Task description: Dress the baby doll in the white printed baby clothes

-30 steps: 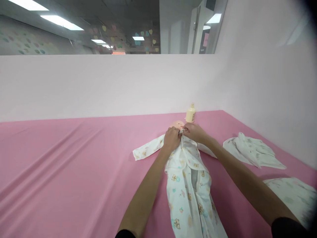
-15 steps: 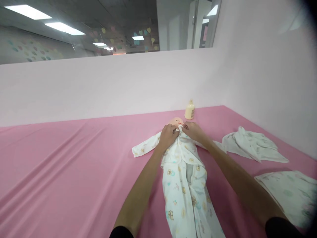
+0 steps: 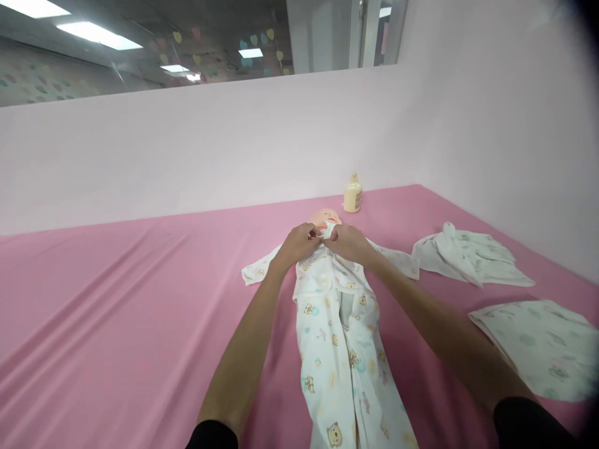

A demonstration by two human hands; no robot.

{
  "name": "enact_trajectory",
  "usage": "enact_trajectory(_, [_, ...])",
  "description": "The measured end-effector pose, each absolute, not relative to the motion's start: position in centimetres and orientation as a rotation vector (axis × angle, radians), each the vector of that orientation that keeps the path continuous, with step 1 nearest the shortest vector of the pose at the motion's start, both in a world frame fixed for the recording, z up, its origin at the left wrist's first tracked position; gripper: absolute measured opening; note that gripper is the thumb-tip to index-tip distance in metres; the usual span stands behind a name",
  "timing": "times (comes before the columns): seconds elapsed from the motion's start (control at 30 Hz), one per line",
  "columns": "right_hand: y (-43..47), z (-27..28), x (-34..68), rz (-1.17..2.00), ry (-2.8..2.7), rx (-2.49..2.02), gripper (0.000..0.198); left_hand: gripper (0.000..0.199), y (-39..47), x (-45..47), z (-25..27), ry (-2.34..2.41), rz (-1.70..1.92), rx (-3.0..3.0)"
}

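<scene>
Suit [image 3: 322, 349], pinched at its collar [image 3: 329, 229].
In the head view, the left hand [image 3: 301, 243] and the right hand [image 3: 350, 244] hold the collar with narrow fingers. The suit lies under the fingers and extends from them toward the person. The doll's head [image 3: 324, 216] is just beyond the fingers, the bottle [image 3: 352, 197] farther beyond; two cloths [image 3: 477, 255] lie to their right.

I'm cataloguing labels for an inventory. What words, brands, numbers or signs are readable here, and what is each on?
No text can be read.
Bottle: dark print on its side, too small and blurred to read.
Pink panel near the top: too blurred to tell whether it bears writing.
White outfit: bear pictures, no readable words.
</scene>
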State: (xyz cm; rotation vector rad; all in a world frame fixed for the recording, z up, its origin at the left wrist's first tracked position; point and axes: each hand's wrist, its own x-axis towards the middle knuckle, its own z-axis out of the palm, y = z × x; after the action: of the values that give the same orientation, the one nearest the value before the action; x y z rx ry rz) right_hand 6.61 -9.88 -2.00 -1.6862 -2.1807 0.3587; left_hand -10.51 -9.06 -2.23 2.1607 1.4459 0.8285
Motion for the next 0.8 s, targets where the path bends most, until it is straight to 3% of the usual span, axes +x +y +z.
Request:
enact_trajectory(0.13, [-9.8, -2.5, 6.2, 0.163, -2.176, -1.789, 0.015, 0.013, -8.8, -10.5, -2.4, 1.431, 0.777, 2.243])
enact_trajectory(0.43, [-10.2, -2.0, 6.1, -0.145, -2.423, -1.708, 0.024, 0.009, -9.0, -10.1, -2.4, 1.460, 0.754, 2.354])
enact_trajectory(0.8, [-9.9, -1.7, 6.4, -0.049, -2.320, -1.695, 0.016, 0.012, -9.9, -9.8, -1.3, 1.387, 0.748, 2.345])
